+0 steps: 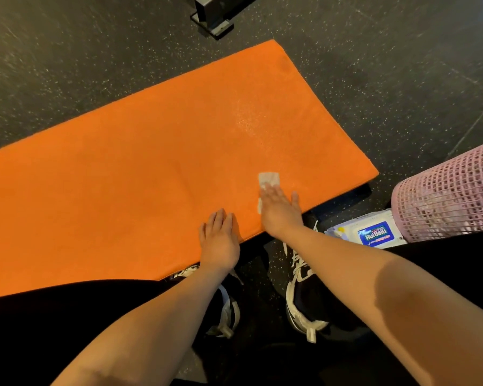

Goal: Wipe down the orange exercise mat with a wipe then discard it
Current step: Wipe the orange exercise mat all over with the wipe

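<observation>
So we've got the mat point(151, 176) lying flat on the speckled floor point(67, 65), running off the left edge of the shot. Our right hand point(280, 210) is flat, fingers straight, pressing the wipe point(268, 179) onto the mat near its right end; the wipe pokes out past the fingertips. Our left hand point(219, 240) rests flat on the mat's near edge, just beside the right, holding nothing. A wipes pack point(374, 235) sits on the floor off to the right, touching a pink mesh basket point(452, 196). Our shoes point(304, 296) are below the mat edge.
</observation>
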`<control>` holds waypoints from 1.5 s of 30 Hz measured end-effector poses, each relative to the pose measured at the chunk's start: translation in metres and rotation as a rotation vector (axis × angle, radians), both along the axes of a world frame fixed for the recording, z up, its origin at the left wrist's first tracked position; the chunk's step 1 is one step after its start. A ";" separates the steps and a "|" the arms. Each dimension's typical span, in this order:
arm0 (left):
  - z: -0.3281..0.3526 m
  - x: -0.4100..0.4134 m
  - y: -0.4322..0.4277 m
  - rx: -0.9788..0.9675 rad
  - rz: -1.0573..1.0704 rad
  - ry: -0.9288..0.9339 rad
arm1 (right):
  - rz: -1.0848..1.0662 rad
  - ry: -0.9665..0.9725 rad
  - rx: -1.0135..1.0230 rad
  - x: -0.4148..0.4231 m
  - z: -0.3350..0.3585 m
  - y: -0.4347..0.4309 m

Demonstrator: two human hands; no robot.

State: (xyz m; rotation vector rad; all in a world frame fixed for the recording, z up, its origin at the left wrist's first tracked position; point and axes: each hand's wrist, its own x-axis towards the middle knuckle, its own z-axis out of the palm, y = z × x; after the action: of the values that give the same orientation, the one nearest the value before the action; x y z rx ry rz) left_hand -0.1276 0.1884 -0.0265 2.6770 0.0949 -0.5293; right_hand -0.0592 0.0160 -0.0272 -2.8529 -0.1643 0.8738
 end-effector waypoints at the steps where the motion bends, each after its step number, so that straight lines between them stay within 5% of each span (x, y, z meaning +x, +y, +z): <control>1: 0.000 -0.001 0.000 0.022 -0.007 0.012 | -0.061 0.009 -0.020 0.002 0.000 -0.001; 3: -0.002 0.000 0.002 0.015 -0.024 0.033 | -0.096 0.002 0.026 -0.007 0.001 0.011; 11: -0.002 0.002 0.006 -0.074 0.009 0.045 | 0.313 -0.039 0.215 -0.046 0.002 0.023; 17: 0.002 0.003 0.006 -0.029 -0.032 0.073 | -0.108 -0.029 0.034 -0.030 0.007 0.010; 24: 0.005 0.005 0.007 -0.081 -0.006 0.131 | 0.193 -0.031 0.218 -0.048 0.001 0.037; 30: 0.011 0.009 0.005 -0.068 -0.009 0.187 | -0.086 -0.026 0.040 -0.029 0.005 0.015; 37: 0.015 0.011 0.009 -0.053 -0.031 0.200 | 0.187 -0.020 0.226 -0.043 0.007 0.044; 41: 0.019 0.011 0.008 -0.026 -0.033 0.192 | 0.007 -0.020 0.064 -0.021 0.006 0.027; 45: 0.017 0.016 0.005 -0.006 0.072 0.128 | 0.048 -0.036 0.185 -0.030 0.004 0.047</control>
State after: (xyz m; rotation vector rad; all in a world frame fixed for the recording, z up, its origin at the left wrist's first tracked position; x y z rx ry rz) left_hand -0.1118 0.1931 -0.0090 2.6206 0.2246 -0.6763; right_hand -0.0891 0.0631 -0.0231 -2.7033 -0.3030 0.7726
